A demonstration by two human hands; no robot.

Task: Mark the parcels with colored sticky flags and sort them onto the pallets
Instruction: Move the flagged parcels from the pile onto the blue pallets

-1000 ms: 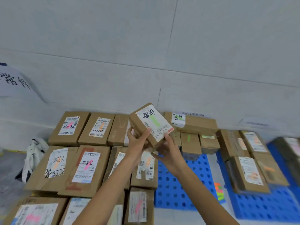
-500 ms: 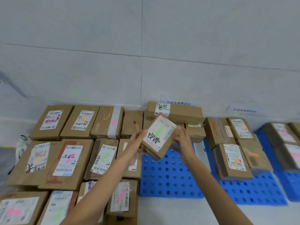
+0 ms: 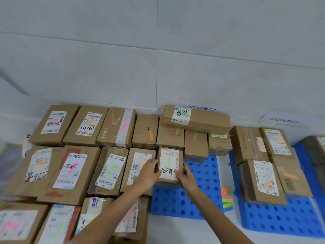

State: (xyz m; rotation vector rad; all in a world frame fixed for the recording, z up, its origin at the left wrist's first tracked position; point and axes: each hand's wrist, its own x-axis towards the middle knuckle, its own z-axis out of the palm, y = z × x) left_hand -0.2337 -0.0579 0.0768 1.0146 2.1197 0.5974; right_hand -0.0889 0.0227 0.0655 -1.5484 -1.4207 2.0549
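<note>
parcel depot: labelled cartons (image 3: 70,175) on blue pallets (image 3: 281,219)

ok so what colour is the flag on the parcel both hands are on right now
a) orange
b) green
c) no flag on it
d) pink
b: the parcel between the left hand and the right hand carries a green flag running up the middle of its white label.

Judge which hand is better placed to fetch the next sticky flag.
Right, probably. The flag pad lies on the blue pallet just beyond the right hand; the left hand would have to cross the green-flagged parcel.
</note>
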